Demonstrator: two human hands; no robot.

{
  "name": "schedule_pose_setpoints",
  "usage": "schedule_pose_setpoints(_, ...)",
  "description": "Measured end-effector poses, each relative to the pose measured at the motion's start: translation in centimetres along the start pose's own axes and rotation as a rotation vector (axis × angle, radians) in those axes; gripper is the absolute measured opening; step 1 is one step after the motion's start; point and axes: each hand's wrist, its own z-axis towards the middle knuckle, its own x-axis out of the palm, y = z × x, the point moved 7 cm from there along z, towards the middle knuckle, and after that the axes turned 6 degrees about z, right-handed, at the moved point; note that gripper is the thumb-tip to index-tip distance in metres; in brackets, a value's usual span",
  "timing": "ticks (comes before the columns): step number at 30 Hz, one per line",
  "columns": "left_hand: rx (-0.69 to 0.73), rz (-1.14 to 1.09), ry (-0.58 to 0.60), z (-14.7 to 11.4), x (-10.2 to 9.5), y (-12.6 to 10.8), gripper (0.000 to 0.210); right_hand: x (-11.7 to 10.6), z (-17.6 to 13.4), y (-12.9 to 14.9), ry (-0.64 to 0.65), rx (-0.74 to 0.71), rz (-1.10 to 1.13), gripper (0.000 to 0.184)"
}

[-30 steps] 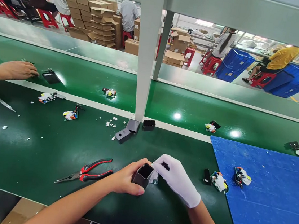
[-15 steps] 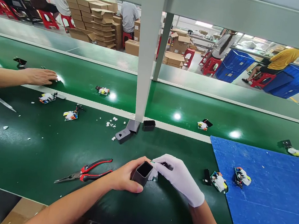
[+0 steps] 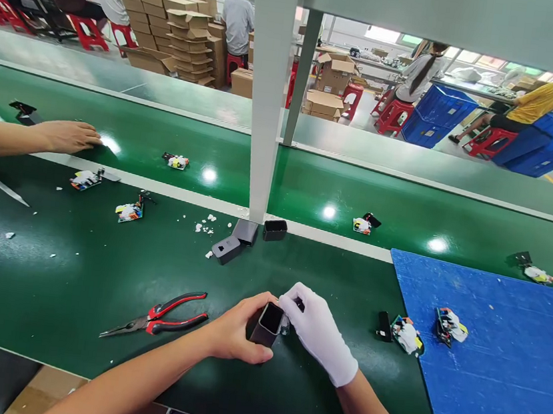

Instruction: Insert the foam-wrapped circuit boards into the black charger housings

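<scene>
Head view: low in the centre of the frame, the bare left hand (image 3: 236, 330) has its grip closed around a small dark case (image 3: 267, 323), an open-topped square shell held with its mouth facing up and away. The gloved right hand (image 3: 315, 326) presses against the case from the right, fingertips pinched on a small part at its rim; what that part is cannot be told. Both hands hover just above the green surface (image 3: 72, 269).

Left of the hands lie red-handled pliers (image 3: 159, 317), jaws pointing to the lower left. Above the hands, near the grey post (image 3: 268, 98), sit two more dark shells (image 3: 229, 245) and a small black cap (image 3: 274, 229), with white crumbs just beside them. To the right, a black piece (image 3: 383, 325) and a circuit board (image 3: 406, 335) lie at the edge of the blue mat (image 3: 498, 368); another board (image 3: 449, 324) rests on the mat itself.

At the far left, another person's hand (image 3: 66, 136) lies on the belt (image 3: 408, 203), which carries several scattered boards.
</scene>
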Motion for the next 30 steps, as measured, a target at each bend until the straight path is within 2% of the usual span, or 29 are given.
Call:
schedule_pose_setpoints(11, -0.063, -0.04, -0.027, 0.2, -0.1, -0.1, 0.046, 0.9, 0.9, -1.8, -0.094, 0.02, 0.023, 0.026)
schedule_pose_setpoints(16, 0.058, 0.067, -0.069, 0.2, -0.5, -1.3, 0.058, -0.6, 0.9, -0.5, -0.003, -0.096, 0.139, 0.028)
schedule_pose_setpoints(20, 0.131, 0.227, -0.116, -0.1, -0.7, -2.1, 0.051, -1.6, 0.5, 0.3, 0.057, -0.185, 0.147, 0.029)
schedule_pose_setpoints(23, 0.168, 0.302, -0.144, -0.3, -0.9, -2.5, 0.05, -1.8, 0.2, 0.6, 0.036, -0.234, 0.138, 0.028)
schedule_pose_setpoints(27, 0.24, 0.331, -0.155, -0.7, -0.9, -3.2, 0.054, -1.2, 0.0, 0.6, 0.091, -0.224, 0.187, 0.027)
schedule_pose_setpoints(30, 0.321, 0.352, -0.154, -0.9, -0.7, -3.8, 0.056, -1.6, -0.2, 0.9, 0.107, -0.237, 0.122, 0.025)
